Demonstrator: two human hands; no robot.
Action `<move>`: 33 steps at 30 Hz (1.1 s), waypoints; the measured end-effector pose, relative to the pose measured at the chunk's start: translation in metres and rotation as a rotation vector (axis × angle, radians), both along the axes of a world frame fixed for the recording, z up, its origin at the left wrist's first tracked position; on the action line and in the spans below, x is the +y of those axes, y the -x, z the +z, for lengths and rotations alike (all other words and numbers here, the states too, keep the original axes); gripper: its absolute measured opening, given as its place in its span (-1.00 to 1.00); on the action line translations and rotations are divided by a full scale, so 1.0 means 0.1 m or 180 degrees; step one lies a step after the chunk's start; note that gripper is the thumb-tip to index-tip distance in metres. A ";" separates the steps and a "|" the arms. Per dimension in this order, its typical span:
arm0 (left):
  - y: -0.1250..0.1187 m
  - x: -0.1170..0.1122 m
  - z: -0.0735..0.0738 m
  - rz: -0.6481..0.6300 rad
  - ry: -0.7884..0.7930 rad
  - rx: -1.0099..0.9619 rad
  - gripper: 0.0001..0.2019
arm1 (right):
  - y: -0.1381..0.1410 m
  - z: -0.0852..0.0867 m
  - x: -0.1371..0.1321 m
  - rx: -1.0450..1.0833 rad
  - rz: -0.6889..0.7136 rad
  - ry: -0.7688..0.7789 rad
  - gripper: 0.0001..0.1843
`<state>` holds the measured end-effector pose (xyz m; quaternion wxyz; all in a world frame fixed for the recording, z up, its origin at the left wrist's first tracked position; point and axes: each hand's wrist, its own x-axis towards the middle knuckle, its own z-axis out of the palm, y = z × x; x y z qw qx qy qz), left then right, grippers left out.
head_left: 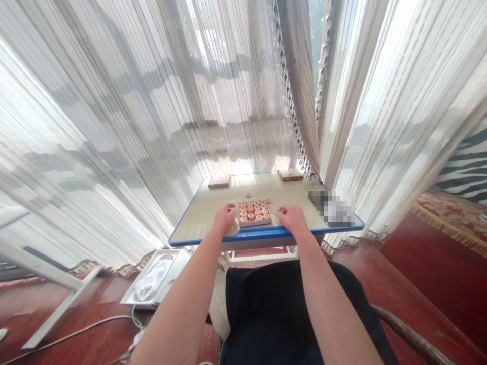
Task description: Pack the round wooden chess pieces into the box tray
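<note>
A shallow box [255,223] of round wooden Chinese chess pieces [251,209] sits near the front edge of the desk, its pieces laid in rows. To its left, my left hand [224,218] rests at the desk with its fingers loosely bent and a little apart, holding nothing that I can see. On the other side, my right hand [292,218] has its fingertips closed on what looks like a chess piece [280,211], partly hidden by the fingers. One loose piece [248,195] lies behind the box, and another piece [268,201] is at its back right corner.
Two flat boxes [219,181] [290,175] lie at the back corners of the blue-edged desk [198,215]. A blurred dark item [331,209] is at the right. An open white box [152,279] and cables are on the floor at left. Curtains hang behind.
</note>
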<state>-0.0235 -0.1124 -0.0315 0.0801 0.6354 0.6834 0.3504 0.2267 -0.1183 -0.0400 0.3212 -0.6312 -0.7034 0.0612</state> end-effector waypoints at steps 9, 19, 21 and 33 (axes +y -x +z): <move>-0.02 -0.01 0.01 0.0011 0.0029 -0.0022 -0.70 | -0.01 0.00 -0.04 0.0095 0.0010 -0.0058 -0.66; -0.03 -0.04 0.01 0.0020 0.0012 -0.0083 -0.70 | -0.02 -0.07 -0.01 0.0116 0.0012 -0.0251 -0.75; -0.03 -0.04 0.01 0.0017 0.0017 -0.0078 -0.71 | -0.01 -0.08 0.00 0.0210 -0.0032 -0.0255 -0.75; -0.03 -0.09 0.02 0.0052 0.0027 -0.0139 -0.72 | 0.29 0.25 -0.12 0.0676 0.0843 -0.0797 -0.76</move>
